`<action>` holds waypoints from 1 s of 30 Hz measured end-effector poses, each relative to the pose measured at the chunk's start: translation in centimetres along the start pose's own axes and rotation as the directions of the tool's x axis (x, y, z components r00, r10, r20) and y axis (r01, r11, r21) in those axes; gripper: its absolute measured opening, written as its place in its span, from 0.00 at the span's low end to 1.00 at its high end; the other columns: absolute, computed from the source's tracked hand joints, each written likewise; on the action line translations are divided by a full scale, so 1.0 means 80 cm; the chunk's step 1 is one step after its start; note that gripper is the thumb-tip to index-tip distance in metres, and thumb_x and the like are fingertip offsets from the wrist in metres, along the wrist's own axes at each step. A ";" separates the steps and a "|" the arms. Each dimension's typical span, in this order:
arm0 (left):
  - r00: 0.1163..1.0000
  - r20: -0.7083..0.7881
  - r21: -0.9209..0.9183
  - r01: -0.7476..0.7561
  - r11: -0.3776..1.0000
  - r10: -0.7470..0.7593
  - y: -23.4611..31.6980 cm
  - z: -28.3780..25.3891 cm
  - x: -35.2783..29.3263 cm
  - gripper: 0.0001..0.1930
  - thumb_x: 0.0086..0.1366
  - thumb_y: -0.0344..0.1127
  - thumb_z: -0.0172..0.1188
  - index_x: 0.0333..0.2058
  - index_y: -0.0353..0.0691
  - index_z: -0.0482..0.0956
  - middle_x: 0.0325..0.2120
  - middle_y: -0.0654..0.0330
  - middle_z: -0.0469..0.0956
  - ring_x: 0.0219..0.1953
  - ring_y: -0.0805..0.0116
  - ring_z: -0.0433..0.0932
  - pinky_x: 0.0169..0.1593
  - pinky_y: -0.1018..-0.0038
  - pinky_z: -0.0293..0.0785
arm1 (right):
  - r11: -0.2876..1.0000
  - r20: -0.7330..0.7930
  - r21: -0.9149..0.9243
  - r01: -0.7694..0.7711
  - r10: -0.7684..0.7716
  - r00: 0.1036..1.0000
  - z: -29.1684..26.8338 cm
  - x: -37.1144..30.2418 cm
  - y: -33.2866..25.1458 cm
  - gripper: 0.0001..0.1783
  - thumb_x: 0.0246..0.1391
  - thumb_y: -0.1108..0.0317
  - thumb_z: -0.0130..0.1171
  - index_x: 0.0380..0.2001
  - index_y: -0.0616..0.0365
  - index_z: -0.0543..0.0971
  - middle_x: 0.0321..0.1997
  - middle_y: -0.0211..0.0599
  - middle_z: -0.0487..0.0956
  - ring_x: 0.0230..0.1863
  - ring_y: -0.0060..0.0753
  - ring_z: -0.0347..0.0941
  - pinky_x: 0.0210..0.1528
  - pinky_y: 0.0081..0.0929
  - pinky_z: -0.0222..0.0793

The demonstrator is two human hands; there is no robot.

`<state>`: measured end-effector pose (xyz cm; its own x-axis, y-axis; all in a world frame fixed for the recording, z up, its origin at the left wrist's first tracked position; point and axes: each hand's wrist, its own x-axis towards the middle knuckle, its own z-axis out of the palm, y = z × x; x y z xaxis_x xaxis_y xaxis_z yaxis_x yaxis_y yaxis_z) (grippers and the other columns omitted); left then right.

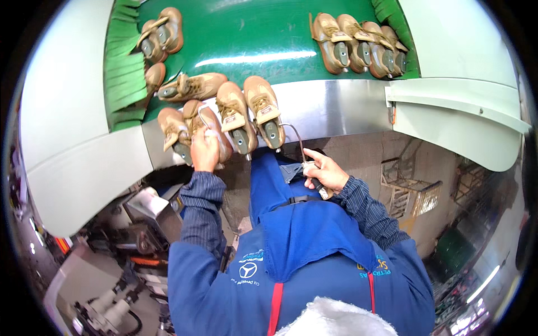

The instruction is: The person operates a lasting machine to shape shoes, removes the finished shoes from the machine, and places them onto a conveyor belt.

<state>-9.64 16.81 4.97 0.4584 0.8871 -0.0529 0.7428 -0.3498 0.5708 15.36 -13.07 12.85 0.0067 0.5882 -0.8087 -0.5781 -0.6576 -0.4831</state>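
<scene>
My left hand (205, 150) is closed around the heel end of a tan lace-up shoe (210, 122), one of several along the metal edge. A thin, pale curved piece shows on that shoe just above my fingers; I cannot tell what it is. My right hand (328, 172) grips the dark handle of a hooked metal rod (301, 141), index finger stretched along it. Its bent tip comes close to the heel of the rightmost near shoe (261, 101); whether it touches is unclear. Dark green shoe lasts (240, 140) fill the near shoes.
A green conveyor belt (252, 33) runs behind the metal edge (336, 106). More tan shoes (336, 45) stand at its far right and others (162, 35) at its far left. Green strip curtains (124, 78) hang by pale machine panels (457, 109). A wire rack (409, 193) stands low at right.
</scene>
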 end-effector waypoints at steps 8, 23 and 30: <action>0.777 0.263 -0.508 0.615 0.603 -0.572 0.021 0.107 -0.195 0.14 0.66 0.30 0.59 0.50 0.38 0.77 0.31 0.63 0.77 0.21 0.76 0.73 0.23 0.76 0.74 | 0.986 0.139 -0.166 0.031 -0.008 0.990 0.009 -0.026 0.014 0.45 0.60 0.77 0.56 0.75 0.60 0.45 0.35 0.40 0.79 0.24 0.26 0.78 0.27 0.25 0.79; 0.852 0.325 -0.204 0.487 0.849 -0.411 0.034 0.103 -0.202 0.15 0.63 0.32 0.58 0.49 0.36 0.76 0.28 0.63 0.77 0.24 0.72 0.75 0.28 0.72 0.73 | 0.858 0.128 -0.435 0.274 -0.243 0.962 -0.002 -0.014 0.090 0.46 0.55 0.76 0.58 0.74 0.58 0.50 0.34 0.44 0.83 0.24 0.30 0.82 0.30 0.31 0.80; 0.824 0.456 -0.174 0.454 0.874 -0.337 0.060 0.101 -0.203 0.19 0.61 0.33 0.56 0.50 0.33 0.76 0.30 0.54 0.81 0.27 0.66 0.80 0.34 0.68 0.77 | 0.781 0.065 -0.533 0.324 -0.344 0.937 0.001 -0.014 0.104 0.43 0.55 0.72 0.56 0.72 0.65 0.51 0.31 0.50 0.83 0.24 0.35 0.83 0.31 0.35 0.82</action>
<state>-9.58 -1.70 1.95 0.3496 0.7116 -0.6095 0.7722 0.1495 0.6176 10.47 -19.18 9.72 0.1521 0.8078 -0.5694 -0.0144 -0.5743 -0.8185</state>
